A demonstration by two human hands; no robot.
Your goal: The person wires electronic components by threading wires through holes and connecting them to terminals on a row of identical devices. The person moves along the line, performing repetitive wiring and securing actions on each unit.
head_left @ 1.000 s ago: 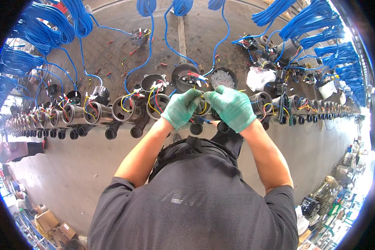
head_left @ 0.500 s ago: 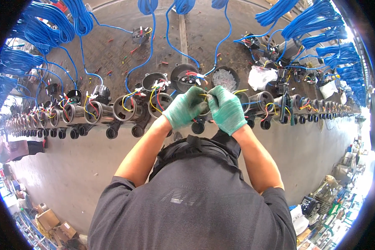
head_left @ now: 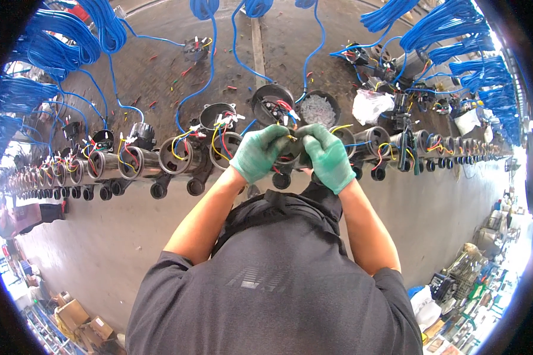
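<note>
My left hand (head_left: 260, 151), in a green glove, pinches a short yellow wire (head_left: 291, 138) above a metal cylinder in the row. Right beside it, my gloved right hand (head_left: 326, 157) has its thumb and fingers closed close to the same wire. What its fingertips hold, if anything, is hidden. Just beyond my hands lies a round black housing (head_left: 259, 105), with red wires and white connectors (head_left: 288, 111) in it. A round black tub (head_left: 337, 112) of small clear pieces (head_left: 317, 110) stands to its right.
Open metal cylinders (head_left: 176, 155) with coloured wires line the table's near edge. Blue cable coils (head_left: 71, 35) hang along the far side. A smaller black housing (head_left: 210, 112) and a white plastic bag (head_left: 373, 106) lie on the table (head_left: 231, 65). Cardboard boxes (head_left: 74, 313) sit at lower left.
The black housing beyond my hands has tilted, so its inside shows more. My right hand has shifted slightly right and nearer to me; less of the yellow wire is visible between the fingers.
</note>
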